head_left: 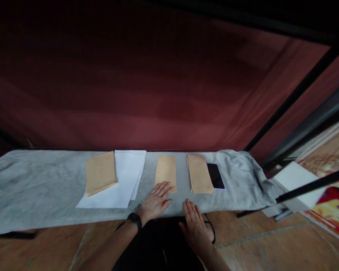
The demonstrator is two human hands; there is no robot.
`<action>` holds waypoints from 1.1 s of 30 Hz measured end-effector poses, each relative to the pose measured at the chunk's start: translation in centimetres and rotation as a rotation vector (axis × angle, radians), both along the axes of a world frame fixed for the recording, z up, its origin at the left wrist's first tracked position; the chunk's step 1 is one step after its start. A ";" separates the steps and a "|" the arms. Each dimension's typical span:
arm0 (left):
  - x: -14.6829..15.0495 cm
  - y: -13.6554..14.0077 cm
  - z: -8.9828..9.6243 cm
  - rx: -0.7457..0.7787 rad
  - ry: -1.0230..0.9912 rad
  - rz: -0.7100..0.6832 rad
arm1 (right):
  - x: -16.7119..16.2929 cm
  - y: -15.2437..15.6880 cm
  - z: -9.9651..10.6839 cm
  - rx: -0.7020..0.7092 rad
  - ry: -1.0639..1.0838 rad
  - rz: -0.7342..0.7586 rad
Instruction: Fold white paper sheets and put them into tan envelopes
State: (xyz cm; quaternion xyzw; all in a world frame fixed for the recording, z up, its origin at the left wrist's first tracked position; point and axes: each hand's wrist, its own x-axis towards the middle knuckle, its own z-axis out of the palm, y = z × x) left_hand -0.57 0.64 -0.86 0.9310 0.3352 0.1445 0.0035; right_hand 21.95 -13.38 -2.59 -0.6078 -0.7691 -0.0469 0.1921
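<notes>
A single brown envelope (166, 170) lies flat on the grey cloth in front of me. My left hand (156, 200), with a black band on its wrist, rests its outstretched fingers on the envelope's lower left part. At the near edge of the cloth, my right hand (194, 222) lies flat with fingers extended, apart from the envelopes and holding nothing. Just beyond it sits a stack of brown envelopes (200, 174). Another stack of brown envelopes (100, 172) lies to the left, partly over white paper sheets (124, 184).
The grey cloth (45, 188) covers a long narrow surface against a dark red panel (147, 94). A dark phone (215, 175) lies partly under the right stack. Black bars (293, 94), a white box (296, 184) and a red-yellow package (335, 210) are at the right.
</notes>
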 end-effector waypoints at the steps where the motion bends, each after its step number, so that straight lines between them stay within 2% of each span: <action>1: 0.0 0.0 -0.1 0.003 -0.001 -0.002 | 0.4 -0.1 0.3 -0.017 0.012 0.016; 6: 0.0 0.2 -0.1 -0.017 0.024 -0.013 | 0.8 2.5 2.6 -0.072 0.207 0.037; 9: 0.1 0.1 -0.1 -0.031 0.037 -0.030 | -1.4 5.5 3.2 -0.056 0.298 0.061; 13: 0.0 -0.4 -0.5 -0.047 0.061 -0.007 | -5.0 8.2 2.3 -0.109 0.257 0.049; 19: -0.3 -0.8 -0.6 -0.062 0.048 -0.008 | -5.5 8.0 0.5 -0.116 0.152 0.051; 27: -0.1 -1.0 -0.4 -0.102 0.059 0.034 | -5.2 8.1 0.6 -0.157 0.097 0.052; 33: -0.4 -1.4 -0.7 -0.051 0.026 0.036 | -5.2 8.0 -0.2 -0.030 0.076 0.056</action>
